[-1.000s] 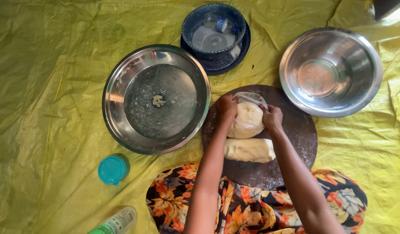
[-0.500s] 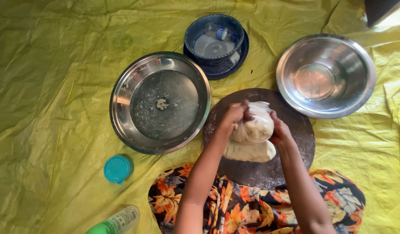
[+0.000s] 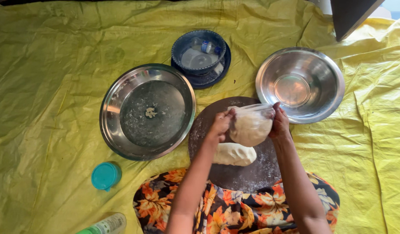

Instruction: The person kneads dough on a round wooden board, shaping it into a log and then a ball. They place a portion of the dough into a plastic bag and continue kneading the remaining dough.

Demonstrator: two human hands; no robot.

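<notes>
Both my hands hold up a clear plastic bag with a lump of pale dough (image 3: 250, 125) inside, lifted above a round dark board (image 3: 247, 173). My left hand (image 3: 221, 125) grips the bag's left side and my right hand (image 3: 280, 122) grips its right side near the top. A second piece of dough (image 3: 234, 154), bare and oblong, lies on the floured board just below the bag, close to my left wrist.
A wide steel pan (image 3: 148, 112) with a small dough scrap sits left of the board. A steel bowl (image 3: 300, 84) is at the right, a blue bowl on a plate (image 3: 200, 56) behind. A teal lid (image 3: 105, 176) and a green bottle (image 3: 105, 225) lie lower left on the yellow sheet (image 3: 44, 86).
The bagged dough went from resting on the board to being lifted between both hands. The camera view shifted slightly, so the bowls appear lower.
</notes>
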